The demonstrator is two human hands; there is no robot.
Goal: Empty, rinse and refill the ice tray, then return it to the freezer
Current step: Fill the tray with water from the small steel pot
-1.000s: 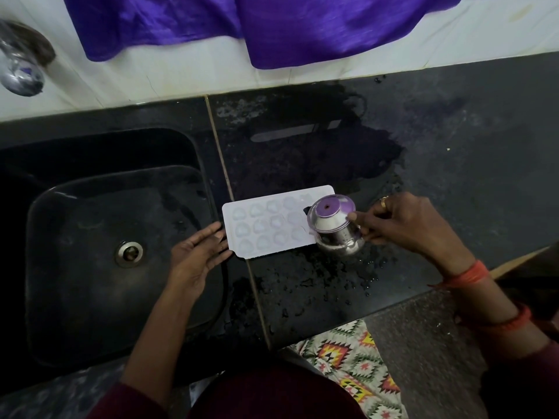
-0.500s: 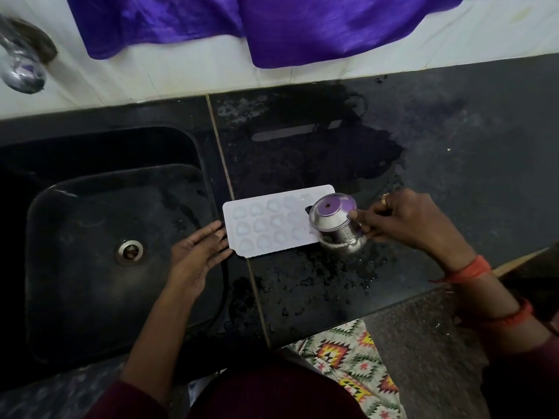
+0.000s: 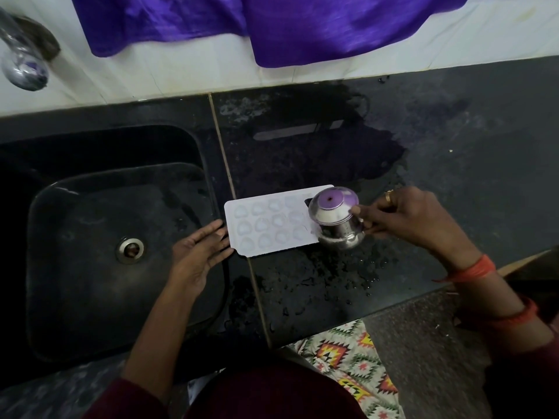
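Note:
A white ice tray (image 3: 269, 220) with several round cells lies flat on the wet black counter (image 3: 453, 140), just right of the sink. My right hand (image 3: 408, 219) grips a small steel pot (image 3: 335, 220) by its neck, tilted toward the tray's right end, its mouth showing a purple reflection. My left hand (image 3: 199, 252) rests with straight fingers against the tray's left edge, over the sink rim.
A black sink (image 3: 90, 267) with a drain (image 3: 130, 250) fills the left side; a chrome tap (image 3: 21, 62) sticks out at the top left. Purple cloth (image 3: 272, 22) hangs on the white wall behind. Water puddles and drops cover the counter around the tray.
The steel pot in my right hand has shifted slightly up and tipped a little more over the tray's right end. My left hand has stayed against the tray's left edge.

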